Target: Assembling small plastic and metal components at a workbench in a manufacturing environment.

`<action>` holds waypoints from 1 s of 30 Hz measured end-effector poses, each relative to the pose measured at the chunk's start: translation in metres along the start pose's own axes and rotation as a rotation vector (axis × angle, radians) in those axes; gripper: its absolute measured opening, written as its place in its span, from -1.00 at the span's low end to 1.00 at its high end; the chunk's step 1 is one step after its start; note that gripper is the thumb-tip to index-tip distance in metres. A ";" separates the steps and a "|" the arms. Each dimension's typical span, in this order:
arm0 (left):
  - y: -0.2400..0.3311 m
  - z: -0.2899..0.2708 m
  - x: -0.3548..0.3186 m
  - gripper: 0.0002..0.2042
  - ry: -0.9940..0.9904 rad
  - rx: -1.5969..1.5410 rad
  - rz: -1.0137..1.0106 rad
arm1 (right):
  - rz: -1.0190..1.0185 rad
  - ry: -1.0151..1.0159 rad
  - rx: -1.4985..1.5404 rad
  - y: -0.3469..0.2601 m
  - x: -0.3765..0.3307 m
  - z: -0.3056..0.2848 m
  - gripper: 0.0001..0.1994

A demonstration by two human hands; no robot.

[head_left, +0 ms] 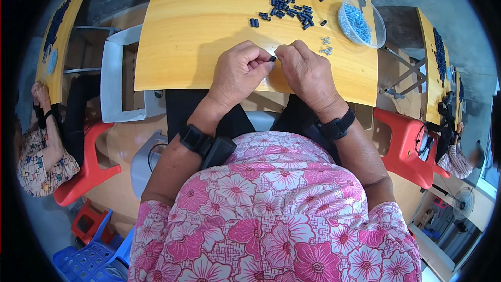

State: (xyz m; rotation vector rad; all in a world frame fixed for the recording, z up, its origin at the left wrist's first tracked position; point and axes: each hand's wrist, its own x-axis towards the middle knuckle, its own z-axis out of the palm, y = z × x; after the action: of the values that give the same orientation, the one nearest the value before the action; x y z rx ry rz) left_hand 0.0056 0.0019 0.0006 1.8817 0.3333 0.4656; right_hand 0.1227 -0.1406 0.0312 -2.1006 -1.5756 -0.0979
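The left hand (239,73) pinches a small black piece (272,59) over a yellow table (177,31). The right hand (307,73) curls its fingers close by; whether they pinch anything is unclear.

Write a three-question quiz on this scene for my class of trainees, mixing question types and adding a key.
1. Which hand grips a small black part: left or right?
2. True or false: the bowl stands by the right edge of the table.
3. Fill in the colour: the bowl holds many ____ pieces.

Key: 1. The left hand. 2. True. 3. Light blue.
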 end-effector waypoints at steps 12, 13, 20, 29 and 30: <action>-0.003 0.000 0.002 -0.91 0.009 0.011 -0.007 | 0.058 0.025 0.344 -0.006 0.003 0.001 -0.86; -0.002 0.000 0.002 -0.92 -0.003 0.013 0.000 | 0.056 0.025 0.342 -0.006 0.001 0.004 -0.86; -0.001 -0.002 0.001 -0.92 0.002 -0.017 0.018 | 0.380 0.127 0.538 -0.011 -0.008 0.010 -0.78; -0.002 -0.003 -0.002 -0.94 0.012 -0.050 0.022 | 0.200 0.170 0.436 -0.007 -0.010 0.015 -0.77; -0.002 -0.002 -0.002 -0.94 0.006 -0.053 0.032 | 0.201 0.179 0.428 -0.008 -0.010 0.017 -0.77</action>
State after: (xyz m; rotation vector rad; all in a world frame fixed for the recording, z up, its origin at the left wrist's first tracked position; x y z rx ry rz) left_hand 0.0031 0.0040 -0.0011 1.8366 0.2927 0.4976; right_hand 0.1084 -0.1401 0.0158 -1.8407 -1.1544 0.1096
